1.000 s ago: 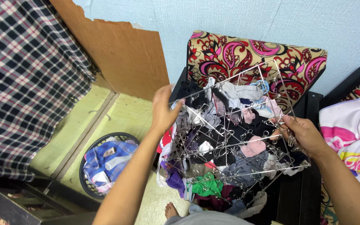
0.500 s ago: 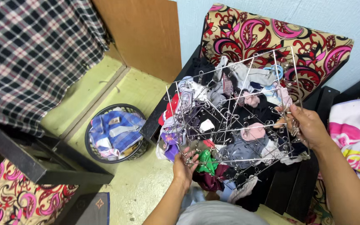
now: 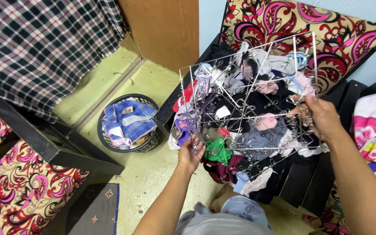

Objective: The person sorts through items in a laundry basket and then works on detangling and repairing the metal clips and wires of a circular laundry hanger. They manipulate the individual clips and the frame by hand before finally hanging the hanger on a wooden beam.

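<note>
A square silver wire clip hanger hung with small mixed-coloured garments point(image 3: 253, 109) is held tilted between the two hands, above the dark wooden chair frame point(image 3: 310, 182); its near lower edge is gripped by the closed left hand point(image 3: 191, 153), beside a green cloth point(image 3: 217, 150); its far right edge is clasped by the right hand point(image 3: 320, 116), fingers curled round the wire; the rack thus lies ahead of both hands, equally near to each; a round black laundry basket of blue cloth point(image 3: 129, 123) is seen left on the floor.

L hand point(image 3: 191, 153) raised, fingers curled shut, R hand point(image 3: 320, 116) gripping, prob. tight, both forearms extended
</note>
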